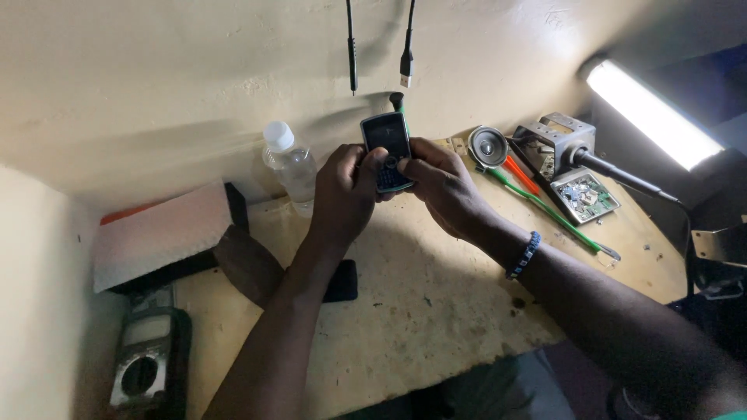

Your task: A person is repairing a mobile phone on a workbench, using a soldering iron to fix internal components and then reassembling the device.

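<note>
Multimeter (144,372) at the worktop's (436,311) near left corner; clear plastic bottle (292,167) upright at the far edge. Left hand (346,190): fingers curled and clamped on the left side of a small keypad phone (387,149), held above the far edge. Right hand (440,183): fingers closed on the phone's right side, thumb on the keypad. Small loudspeaker (489,146) and soldering iron (615,175) toward the far right corner.
</note>
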